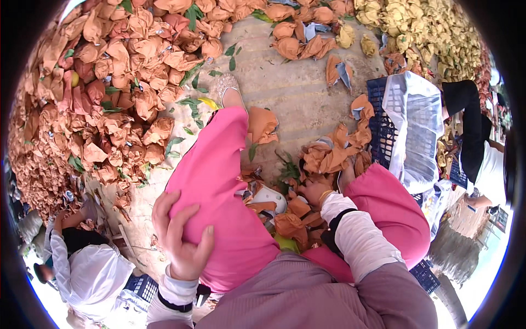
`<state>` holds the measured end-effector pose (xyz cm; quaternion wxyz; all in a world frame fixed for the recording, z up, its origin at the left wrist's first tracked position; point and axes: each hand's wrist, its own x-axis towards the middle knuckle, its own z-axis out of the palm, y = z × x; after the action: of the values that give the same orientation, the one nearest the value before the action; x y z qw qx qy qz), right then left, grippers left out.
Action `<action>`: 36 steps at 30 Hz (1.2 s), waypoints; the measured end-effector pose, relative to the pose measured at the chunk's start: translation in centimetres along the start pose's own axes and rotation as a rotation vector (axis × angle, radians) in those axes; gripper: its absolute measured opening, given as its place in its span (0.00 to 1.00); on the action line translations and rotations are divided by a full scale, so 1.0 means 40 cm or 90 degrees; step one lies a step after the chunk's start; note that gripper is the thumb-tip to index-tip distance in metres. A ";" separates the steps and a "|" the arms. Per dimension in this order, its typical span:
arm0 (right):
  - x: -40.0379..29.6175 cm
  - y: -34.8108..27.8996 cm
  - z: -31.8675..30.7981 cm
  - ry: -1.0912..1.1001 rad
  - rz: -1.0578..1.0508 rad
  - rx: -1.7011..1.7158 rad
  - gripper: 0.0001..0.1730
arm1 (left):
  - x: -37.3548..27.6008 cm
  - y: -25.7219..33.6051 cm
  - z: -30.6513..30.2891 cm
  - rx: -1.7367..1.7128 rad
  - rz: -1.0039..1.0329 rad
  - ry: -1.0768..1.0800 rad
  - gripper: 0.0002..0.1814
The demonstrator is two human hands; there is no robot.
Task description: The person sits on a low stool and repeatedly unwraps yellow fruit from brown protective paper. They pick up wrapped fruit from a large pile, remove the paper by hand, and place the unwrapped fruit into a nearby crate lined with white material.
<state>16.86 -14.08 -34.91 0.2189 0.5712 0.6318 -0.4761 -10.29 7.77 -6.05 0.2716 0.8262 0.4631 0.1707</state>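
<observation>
My left hand [185, 234] rests on the pink trouser leg [222, 185] over my left knee, fingers spread and nothing in them. Between my legs, my right hand [316, 192] reaches down among crumpled orange paper bags [289, 226]. Its fingertips are partly hidden, so whether it grips a bag is unclear. A bunched orange paper bag [324, 158] lies just beyond that hand. Beside the hand are green leaves [289, 170] and a whitish rounded object [269, 199] partly covered by paper. Something yellow-green [286, 243] shows near my lap.
Orange paper bundles [123, 74] form a large heap at left; yellow ones [404, 24] lie at upper right. A blue plastic crate [380, 119] with a white liner [415, 131] stands right of my legs. People work at lower left [90, 271] and far right [472, 119].
</observation>
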 end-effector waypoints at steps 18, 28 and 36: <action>-0.579 -0.435 -0.342 0.528 -0.402 0.867 0.41 | -0.222 0.181 0.009 -0.498 -0.044 -0.183 0.23; -0.644 -0.443 -0.240 0.679 -0.420 0.867 0.37 | -0.276 0.240 -0.011 -0.555 -0.065 -0.290 0.23; -0.707 -0.350 -0.312 0.740 -0.366 1.055 0.36 | -0.139 0.157 0.194 0.264 0.080 -0.465 0.18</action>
<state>14.29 -16.49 -1.18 -0.6981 0.5115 0.2281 -0.4460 -4.78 -1.91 -8.59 0.2348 0.8961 0.3100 -0.2140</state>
